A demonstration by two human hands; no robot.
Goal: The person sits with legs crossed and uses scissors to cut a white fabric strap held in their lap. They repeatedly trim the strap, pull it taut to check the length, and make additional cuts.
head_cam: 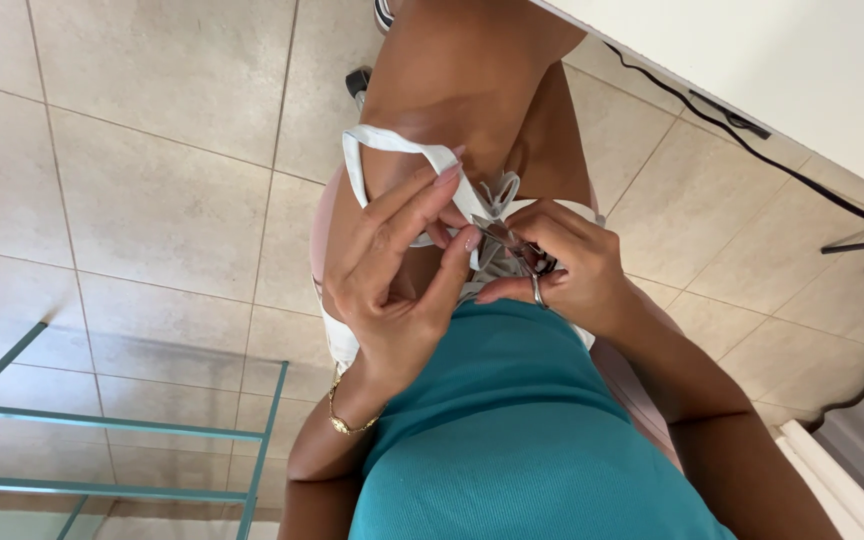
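Note:
I am seated, looking down at my lap. My left hand pinches a white cloth strap that loops over my thigh, fingertips closed on it near a bunched white knot of fabric. My right hand, with a ring on one finger, is closed around a small dark metal tool whose kind I cannot make out. The tool's tip sits against the white fabric between the two hands. More of the white garment lies under my hands and is mostly hidden.
A glass tabletop with green edges stands at the lower left over the beige tiled floor. Black cables run along the floor at the right below a white surface. A shoe shows near the top.

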